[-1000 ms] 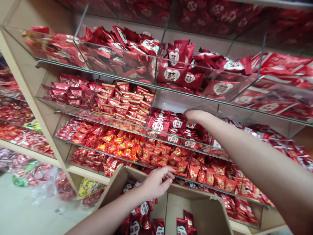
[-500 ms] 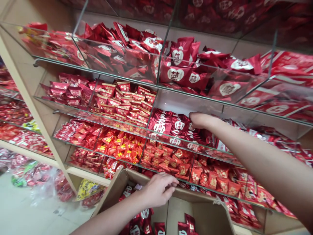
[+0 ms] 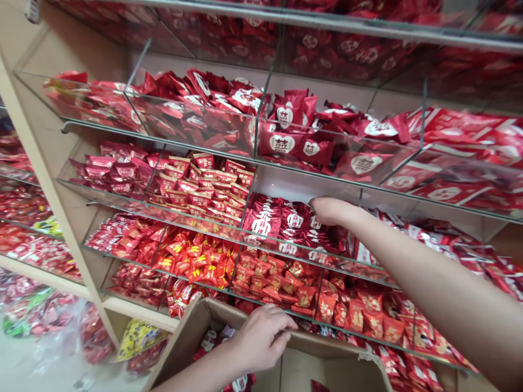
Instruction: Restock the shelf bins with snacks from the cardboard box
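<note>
My left hand (image 3: 263, 333) is at the back rim of a cardboard box (image 3: 327, 348), its fingers curled over the edge and its thumb on the inner side. Dark red packets with white labels lie inside the box, partly hidden under my left forearm. My right hand (image 3: 329, 210) reaches into a middle-shelf compartment, at the right end of a stack of dark red packets (image 3: 294, 219). Its fingers point down and back, out of sight, so whatever they may hold is hidden.
Clear dividers and front panels (image 3: 256, 133) split the shelves into compartments of red packets. Orange-red packets (image 3: 200, 258) fill a lower tier. At the lower left, a yellow bag (image 3: 141, 338) sits in the bottom compartment and plastic bags of sweets (image 3: 38, 316) lie on the floor.
The view has tilted up, so the shelves and box appear lower and more of the upper shelf shows. Both hands stay at much the same places, at the box rim and in the compartment.
</note>
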Demonstrator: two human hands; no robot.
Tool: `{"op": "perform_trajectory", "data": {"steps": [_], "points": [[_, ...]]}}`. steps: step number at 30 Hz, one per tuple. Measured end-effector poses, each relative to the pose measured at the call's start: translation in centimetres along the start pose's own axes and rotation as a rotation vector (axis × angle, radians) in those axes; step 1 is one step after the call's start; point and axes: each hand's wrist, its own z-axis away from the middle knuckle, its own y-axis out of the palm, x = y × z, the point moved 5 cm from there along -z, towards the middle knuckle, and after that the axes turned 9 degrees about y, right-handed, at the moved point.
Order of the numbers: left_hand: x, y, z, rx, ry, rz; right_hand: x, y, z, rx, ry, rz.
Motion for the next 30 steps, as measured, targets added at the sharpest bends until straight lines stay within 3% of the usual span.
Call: {"op": "perform_trajectory", "data": {"steps": [3,6,12,21,24,27,29,30], "points": [[0.1,0.2,0.1,-0.004,0.004,-0.017,1.0,-0.6,0.1,-0.067,-0.071,-0.075],[0.2,0.4,0.2,-0.015,0.029,-0.038,2.0,0.3,0.0,-0.040,-0.140,-0.126],[-0.1,0.6,0.2,0.008,0.101,-0.076,2.2,2.2,-0.3,-0.021,-0.122,-0.188],[-0.7,0.9,0.4,0.048,0.158,-0.162,3.1,3.4,-1.4,0.021,-0.089,-0.286],[-0.8,0.8,0.6,0.046,0.167,-0.177,2.6,3.0,-1.4,0.034,-0.101,-0.307],[-0.8,0.7,0.5,0.050,0.173,-0.168,2.0,0.4,1.4,-0.187,-0.150,-0.378],[-0.8,0.7,0.5,0.055,0.182,-0.155,2.0,-1.4,5.8,-0.428,-0.203,-0.515],[-0.8,0.7,0.4,0.056,0.184,-0.148,2.3,-1.6,8.4,-0.489,-0.228,-0.610]]}}
